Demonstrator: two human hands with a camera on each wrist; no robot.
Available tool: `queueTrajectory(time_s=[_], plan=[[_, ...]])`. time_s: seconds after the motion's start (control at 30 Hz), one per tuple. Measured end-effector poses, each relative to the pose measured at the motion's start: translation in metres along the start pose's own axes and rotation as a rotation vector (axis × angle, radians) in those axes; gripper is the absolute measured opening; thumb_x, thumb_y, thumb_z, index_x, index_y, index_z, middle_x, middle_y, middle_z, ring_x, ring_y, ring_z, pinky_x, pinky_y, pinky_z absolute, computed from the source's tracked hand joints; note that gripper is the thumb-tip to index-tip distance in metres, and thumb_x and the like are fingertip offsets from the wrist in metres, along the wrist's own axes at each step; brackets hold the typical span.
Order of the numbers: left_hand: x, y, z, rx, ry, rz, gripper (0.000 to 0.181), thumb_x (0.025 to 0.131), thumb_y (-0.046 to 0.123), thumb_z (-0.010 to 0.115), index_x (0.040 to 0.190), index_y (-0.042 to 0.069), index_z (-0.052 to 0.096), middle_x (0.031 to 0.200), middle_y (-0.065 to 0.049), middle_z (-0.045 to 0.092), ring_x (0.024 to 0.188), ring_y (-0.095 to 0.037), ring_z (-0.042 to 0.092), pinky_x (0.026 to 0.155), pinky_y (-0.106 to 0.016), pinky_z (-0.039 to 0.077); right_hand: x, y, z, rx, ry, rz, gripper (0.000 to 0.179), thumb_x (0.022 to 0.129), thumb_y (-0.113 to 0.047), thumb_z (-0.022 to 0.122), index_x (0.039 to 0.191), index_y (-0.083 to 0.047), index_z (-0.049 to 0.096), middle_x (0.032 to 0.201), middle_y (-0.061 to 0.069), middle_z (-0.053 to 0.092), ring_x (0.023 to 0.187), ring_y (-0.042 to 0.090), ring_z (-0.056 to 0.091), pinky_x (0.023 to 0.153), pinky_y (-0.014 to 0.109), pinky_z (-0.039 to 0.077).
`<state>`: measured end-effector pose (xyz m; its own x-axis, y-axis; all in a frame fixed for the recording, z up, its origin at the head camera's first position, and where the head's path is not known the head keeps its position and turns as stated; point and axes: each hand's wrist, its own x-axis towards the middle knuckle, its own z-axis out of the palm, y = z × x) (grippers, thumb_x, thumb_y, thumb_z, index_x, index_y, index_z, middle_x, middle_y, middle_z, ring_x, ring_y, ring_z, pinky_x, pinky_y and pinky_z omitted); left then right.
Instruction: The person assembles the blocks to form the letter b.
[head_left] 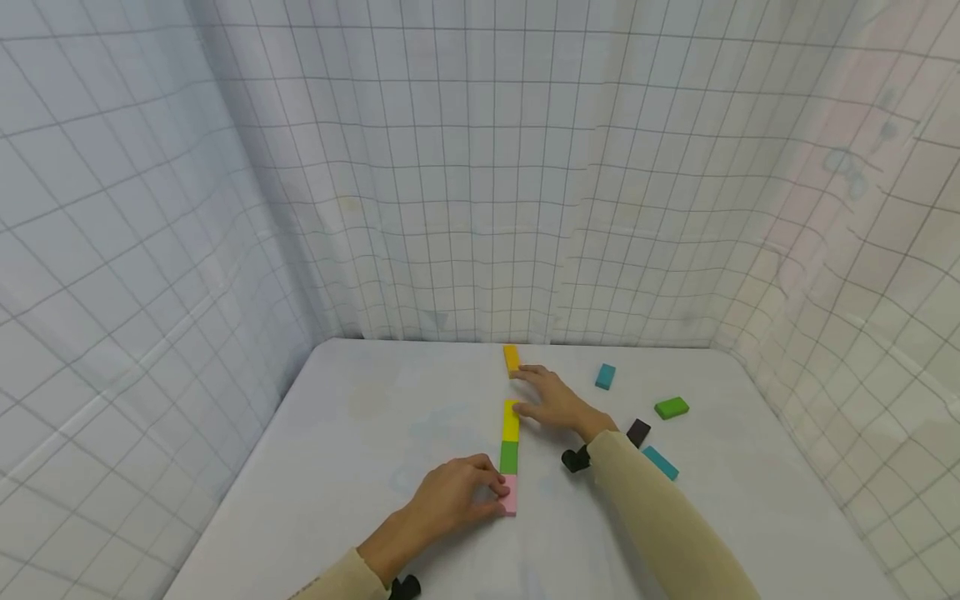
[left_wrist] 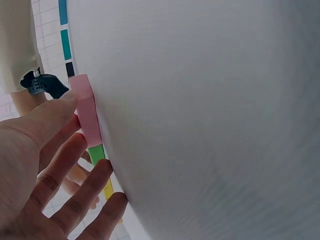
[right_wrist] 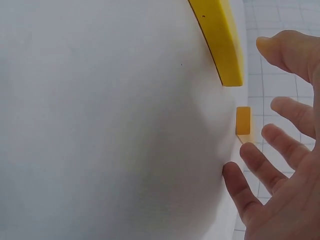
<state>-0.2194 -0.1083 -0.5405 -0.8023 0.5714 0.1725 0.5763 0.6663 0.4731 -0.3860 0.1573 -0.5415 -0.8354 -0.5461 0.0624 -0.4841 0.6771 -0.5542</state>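
A pink block (head_left: 510, 498), a green block (head_left: 509, 457) and a yellow block (head_left: 511, 423) lie end to end in a straight row on the white table. My left hand (head_left: 457, 496) is at the pink block's left side. In the left wrist view its thumb touches the pink block's edge and the loosely bent fingers reach along the row. Beyond a gap at the far end lies an orange-yellow block (head_left: 512, 358). My right hand (head_left: 553, 402) hovers over that gap with spread fingers; the right wrist view shows nothing held and the thumb apart from the yellow block.
To the right lie a small blue block (head_left: 605, 377), a green block (head_left: 671, 407), a black block (head_left: 638, 432) and a longer blue block (head_left: 661, 463), the last two beside the right forearm. White grid-patterned curtains (head_left: 525, 208) enclose the table's back and sides.
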Motion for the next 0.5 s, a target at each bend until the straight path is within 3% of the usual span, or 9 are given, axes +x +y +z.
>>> queueTrajectory(time_s=[0.3, 0.37, 0.5], plan=[[0.000, 0.002, 0.000, 0.018, 0.007, 0.000, 0.017, 0.097, 0.034, 0.098, 0.111, 0.027, 0.094, 0.115, 0.014, 0.081, 0.103, -0.006, 0.079, 0.089, -0.032, 0.068, 0.002, 0.002, -0.001, 0.029, -0.016, 0.011, 0.072, 0.115, -0.045, 0.070, 0.175, -0.010, 0.051, 0.188, 0.022, 0.038, 0.170, 0.053, 0.041, 0.139, 0.075, 0.036], [0.001, 0.001, 0.001, 0.020, 0.010, 0.005, 0.017, 0.097, 0.034, 0.098, 0.111, 0.026, 0.094, 0.114, 0.014, 0.081, 0.102, -0.006, 0.079, 0.088, -0.031, 0.068, 0.007, 0.015, 0.005, 0.035, 0.001, -0.009, 0.074, 0.115, -0.054, 0.068, 0.175, -0.014, 0.052, 0.189, 0.019, 0.039, 0.169, 0.053, 0.042, 0.138, 0.075, 0.037], [0.003, 0.001, 0.002, 0.024, 0.015, 0.011, 0.017, 0.097, 0.035, 0.098, 0.111, 0.026, 0.094, 0.113, 0.014, 0.080, 0.101, -0.006, 0.079, 0.087, -0.030, 0.068, 0.008, 0.013, 0.003, 0.041, -0.016, 0.009, 0.072, 0.117, -0.049, 0.067, 0.176, -0.010, 0.050, 0.190, 0.019, 0.036, 0.171, 0.054, 0.038, 0.140, 0.076, 0.033]])
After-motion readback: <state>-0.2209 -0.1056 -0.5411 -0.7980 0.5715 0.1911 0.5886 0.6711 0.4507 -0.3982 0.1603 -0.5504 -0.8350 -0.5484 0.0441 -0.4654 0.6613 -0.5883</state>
